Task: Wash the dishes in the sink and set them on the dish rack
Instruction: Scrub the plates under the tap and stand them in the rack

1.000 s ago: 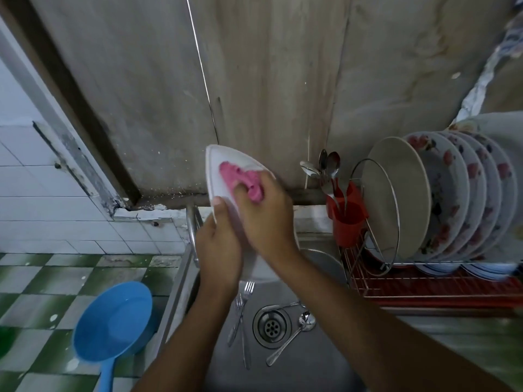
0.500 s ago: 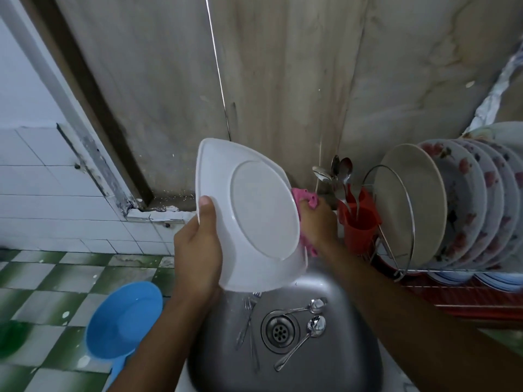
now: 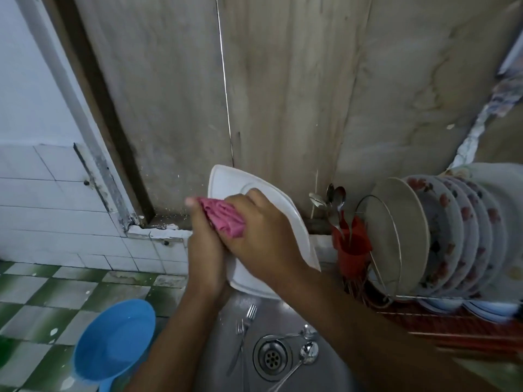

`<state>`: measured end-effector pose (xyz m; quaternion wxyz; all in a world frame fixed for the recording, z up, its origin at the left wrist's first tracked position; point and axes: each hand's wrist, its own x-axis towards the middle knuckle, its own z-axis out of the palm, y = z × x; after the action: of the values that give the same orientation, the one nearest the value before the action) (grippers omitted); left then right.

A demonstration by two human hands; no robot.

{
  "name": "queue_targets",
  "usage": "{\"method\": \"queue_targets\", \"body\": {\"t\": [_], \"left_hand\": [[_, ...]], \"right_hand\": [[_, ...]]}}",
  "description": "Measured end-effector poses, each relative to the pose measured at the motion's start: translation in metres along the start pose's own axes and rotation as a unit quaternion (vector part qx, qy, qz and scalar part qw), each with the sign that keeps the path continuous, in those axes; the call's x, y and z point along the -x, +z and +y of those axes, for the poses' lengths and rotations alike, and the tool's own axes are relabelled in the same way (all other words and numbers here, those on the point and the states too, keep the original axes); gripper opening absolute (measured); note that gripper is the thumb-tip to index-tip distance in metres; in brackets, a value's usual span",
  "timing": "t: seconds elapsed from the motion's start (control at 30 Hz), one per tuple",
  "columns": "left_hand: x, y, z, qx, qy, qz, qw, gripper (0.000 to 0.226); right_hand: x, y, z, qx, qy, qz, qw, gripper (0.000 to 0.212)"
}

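A white squarish plate (image 3: 226, 182) stands tilted on edge above the steel sink (image 3: 220, 352). My left hand (image 3: 203, 250) grips the plate's left edge, thumb up. My right hand (image 3: 263, 236) presses a pink cloth (image 3: 223, 219) against the plate's face, fingers curled round the cloth. In the sink basin lie two forks (image 3: 246, 323) and two spoons (image 3: 307, 352) around the drain (image 3: 271, 356). The dish rack (image 3: 452, 332) on the right holds several upright flowered plates (image 3: 447, 236).
A red cutlery cup (image 3: 352, 250) with spoons stands between the sink and the rack. A blue plastic dipper (image 3: 113, 343) sits at the left over the green-and-white tiled floor. A stained wall rises right behind the sink.
The plate has been turned back so its face is toward me. My right hand with the cloth came from behind the plate's right edge onto its front, close to my left hand.
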<state>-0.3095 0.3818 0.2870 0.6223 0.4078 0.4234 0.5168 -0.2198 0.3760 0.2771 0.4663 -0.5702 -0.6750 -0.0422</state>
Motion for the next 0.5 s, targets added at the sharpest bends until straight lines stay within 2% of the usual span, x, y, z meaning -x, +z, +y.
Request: {"method": "queue_targets", "body": {"t": [0.07, 0.17, 0.3, 0.43, 0.5], "left_hand": [[-0.008, 0.001, 0.012, 0.058, -0.007, 0.007, 0.998, 0.069], [-0.011, 0.003, 0.034, 0.088, -0.001, 0.063, 0.994, 0.041], [-0.005, 0.008, 0.074, 0.107, 0.063, 0.040, 0.991, 0.028], [0.020, 0.038, 0.101, 0.116, 0.098, -0.009, 0.988, 0.029], [0.040, 0.068, 0.106, 0.103, 0.114, -0.040, 0.987, 0.027]], "right_hand": [[0.015, -0.009, 0.002, 0.000, -0.026, 0.018, 0.999, 0.038], [0.032, -0.034, 0.018, 0.003, -0.065, 0.014, 0.998, 0.036], [0.029, -0.087, 0.045, 0.015, -0.086, 0.029, 0.996, 0.031], [0.012, -0.147, 0.068, 0.015, 0.045, 0.066, 0.997, 0.010], [0.006, -0.179, 0.080, 0.006, 0.128, 0.084, 0.988, 0.017]]}}
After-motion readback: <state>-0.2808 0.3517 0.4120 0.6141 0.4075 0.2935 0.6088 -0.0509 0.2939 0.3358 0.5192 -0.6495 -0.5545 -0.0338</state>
